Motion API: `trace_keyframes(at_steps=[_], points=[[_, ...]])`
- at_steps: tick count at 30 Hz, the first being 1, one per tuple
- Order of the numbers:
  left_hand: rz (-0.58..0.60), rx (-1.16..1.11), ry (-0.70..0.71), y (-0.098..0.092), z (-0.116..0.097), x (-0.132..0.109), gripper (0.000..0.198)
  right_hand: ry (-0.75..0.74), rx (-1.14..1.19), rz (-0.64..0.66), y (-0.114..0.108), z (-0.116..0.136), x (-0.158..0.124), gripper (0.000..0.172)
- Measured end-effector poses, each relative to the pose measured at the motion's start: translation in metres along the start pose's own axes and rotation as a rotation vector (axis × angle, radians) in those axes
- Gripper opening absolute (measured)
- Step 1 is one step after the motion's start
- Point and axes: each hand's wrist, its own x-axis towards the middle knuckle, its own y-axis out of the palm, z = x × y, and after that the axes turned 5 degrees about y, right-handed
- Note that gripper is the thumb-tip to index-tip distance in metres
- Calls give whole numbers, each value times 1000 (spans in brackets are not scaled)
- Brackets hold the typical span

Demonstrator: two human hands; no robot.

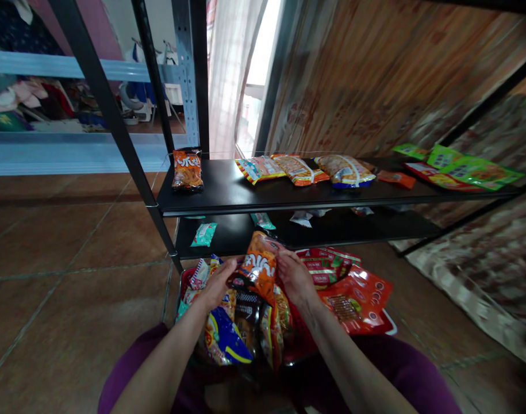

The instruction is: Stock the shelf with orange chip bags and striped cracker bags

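Observation:
An orange and black snack bag [259, 269] is held up between my two hands, above a red basket [390, 323] full of packets. My left hand [217, 283] grips its left edge; my right hand [292, 275] is closed on its right side. Below it in the basket lie a blue and yellow packet [226, 339], a dark brown packet [246, 322] and a clear-fronted noodle-like packet [273, 333]. On the right side of the basket rest a large orange-red packet [355, 299] and red and green packets [325, 267].
A black shelf [254, 198] stands in front, with a similar orange bag [187, 170] upright at its left end. Several packets, including a blue-bottomed bag [344, 171] and green packets [469, 167], lie farther right. The lower shelf [228, 238] holds a teal packet [203, 234].

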Motion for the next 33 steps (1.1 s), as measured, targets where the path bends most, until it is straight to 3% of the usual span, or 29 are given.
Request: trace_keyframes(at_steps=[4, 8, 16, 25, 33], points=[[-14, -100, -31, -8, -9, -13, 53, 96, -113, 192, 22, -23, -6, 30], [-35, -97, -63, -17, -14, -22, 64, 107, -227, 253, 33, -36, -5, 31], [0, 64, 29, -18, -16, -20, 69, 133, -290, 344, 49, -23, 21, 40], [95, 191, 75, -18, -17, -16, 72, 40, -319, 212, 58, -7, 40, 30], [106, 163, 54, -20, -15, -19, 70, 65, -292, 205, 57, 5, 42, 19]])
